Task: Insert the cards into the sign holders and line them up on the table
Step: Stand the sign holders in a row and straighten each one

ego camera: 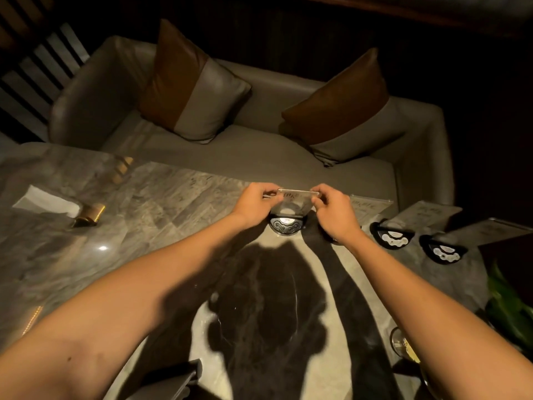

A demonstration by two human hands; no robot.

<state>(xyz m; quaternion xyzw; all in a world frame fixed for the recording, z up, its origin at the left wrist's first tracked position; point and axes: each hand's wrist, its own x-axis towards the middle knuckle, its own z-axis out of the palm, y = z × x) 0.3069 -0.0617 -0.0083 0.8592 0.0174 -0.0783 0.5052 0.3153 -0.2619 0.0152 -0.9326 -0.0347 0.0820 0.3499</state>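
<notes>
On the marble table (150, 215), a sign holder (287, 225) with a dark half-round base stands near the far edge. Its clear upright panel (297, 199) is pinched at the top corners by both hands. My left hand (255, 202) grips the left corner and my right hand (334, 213) grips the right. A printed card shows inside the panel. To the right, three more sign holders stand in a row: one (366, 206) partly hidden behind my right hand, a second (393, 235) and a third (444, 251), each with a card in it.
A napkin holder (86, 216) with white napkins (46, 202) sits at the left. A grey sofa (259, 151) with two brown-and-grey cushions lies beyond the table. Green leaves (510, 307) and a glass (403, 345) are at the right edge; a dark object (178, 379) is at the near edge.
</notes>
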